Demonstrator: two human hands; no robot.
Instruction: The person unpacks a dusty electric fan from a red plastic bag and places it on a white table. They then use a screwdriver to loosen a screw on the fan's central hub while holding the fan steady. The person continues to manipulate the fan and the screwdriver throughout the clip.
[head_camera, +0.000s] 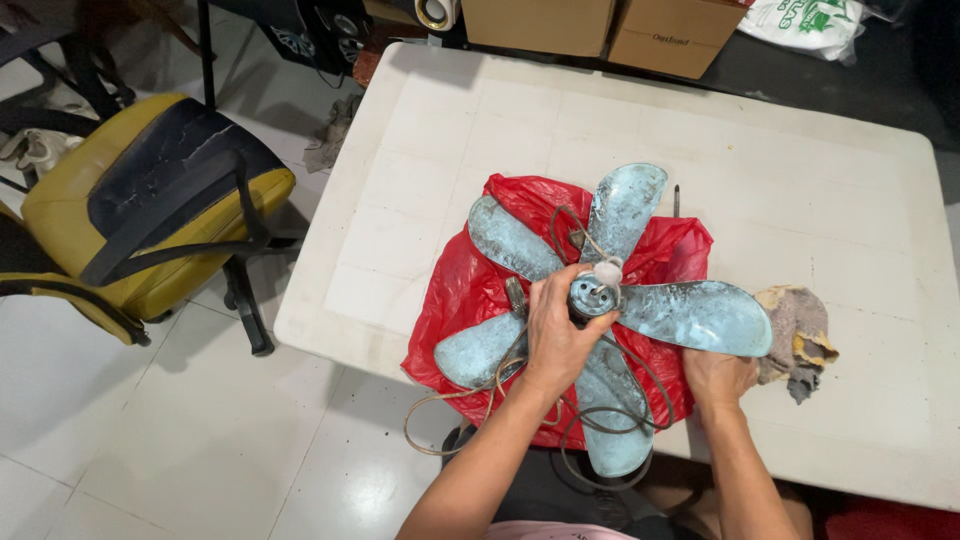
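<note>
Hands on one dusty pale-blue fan blade assembly, lying on a single red plastic bag at the near edge of the white counter. Left hand is clamped over the hub from the left; right hand is closed on the near edge of the right blade, just beside one crumpled rag. Five blades, counted. A firm hub grip looks wise, keeping that one loose grey cord from snagging. One yellow chair stands far left.
</note>
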